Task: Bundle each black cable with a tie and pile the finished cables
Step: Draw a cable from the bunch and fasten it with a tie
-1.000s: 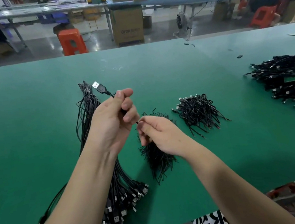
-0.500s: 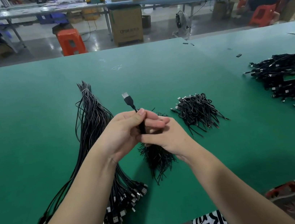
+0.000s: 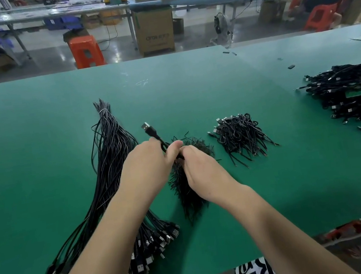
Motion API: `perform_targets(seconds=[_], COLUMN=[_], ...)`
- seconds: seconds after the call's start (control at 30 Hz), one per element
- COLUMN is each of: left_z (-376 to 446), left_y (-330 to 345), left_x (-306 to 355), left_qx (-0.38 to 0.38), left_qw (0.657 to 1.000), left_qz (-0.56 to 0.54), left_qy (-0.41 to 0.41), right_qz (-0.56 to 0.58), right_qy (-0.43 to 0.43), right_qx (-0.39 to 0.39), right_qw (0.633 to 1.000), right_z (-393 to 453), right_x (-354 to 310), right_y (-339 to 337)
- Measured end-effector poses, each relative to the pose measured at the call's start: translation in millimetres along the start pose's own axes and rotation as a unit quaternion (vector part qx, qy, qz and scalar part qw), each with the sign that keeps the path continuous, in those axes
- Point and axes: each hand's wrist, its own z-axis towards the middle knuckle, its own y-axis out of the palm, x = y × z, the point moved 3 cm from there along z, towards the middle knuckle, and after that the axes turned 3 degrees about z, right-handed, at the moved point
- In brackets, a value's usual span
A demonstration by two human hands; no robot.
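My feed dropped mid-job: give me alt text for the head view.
Both hands, left hand and right hand, meet over the green table, holding one folded black USB cable. Left lies a long bunch of loose black cables; right, a small pile of bundled cables.

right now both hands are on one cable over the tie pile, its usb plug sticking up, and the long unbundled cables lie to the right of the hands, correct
Not quite: the head view shows the long unbundled cables lying left of the hands, not right. The rest holds: the left hand and right hand hold one cable over the tie pile, its USB plug sticking up.
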Motion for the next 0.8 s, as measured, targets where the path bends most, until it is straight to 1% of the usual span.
perform_targets(seconds=[0.07,0.13,0.2,0.23,0.33,0.43,0.47,0.53,0.67,0.8], left_z=[3,5,8,9,12,15,15,16,19,22], left_y=[-1,-3,-1,0,3,3,3,5,12,19], left_x=[-4,-7,-10,-11,-15,-16,-16,-15,-9,-3], left_qx=[-0.024,-0.031,-0.038,-0.048,-0.07,-0.077,-0.077,-0.073,-0.065,-0.052], left_qw=[0.996,0.991,0.991,0.991,0.992,0.993,0.993,0.994,0.994,0.993], left_qz=[-0.087,-0.122,-0.12,-0.114,-0.094,-0.079,-0.074,-0.07,-0.071,-0.091], left_qy=[0.015,0.032,0.04,0.043,0.042,0.046,0.048,0.046,0.042,0.048], right_qz=[0.001,-0.004,0.006,0.029,0.141,0.223,0.219,0.175,0.142,0.198], right_qy=[0.01,0.025,0.034,0.043,0.08,0.096,0.097,0.09,0.09,0.139], right_qx=[-0.012,-0.025,-0.038,-0.047,-0.098,-0.117,-0.115,-0.102,-0.05,-0.032], right_qw=[1.0,0.999,0.999,0.998,0.982,0.963,0.964,0.975,0.985,0.97], right_z=[-2,-3,-3,-2,-1,-2,-1,0,1,-1], right_x=[0,2,3,3,1,2,2,2,4,14], right_y=[1,3,6,7,10,7,5,7,11,13])
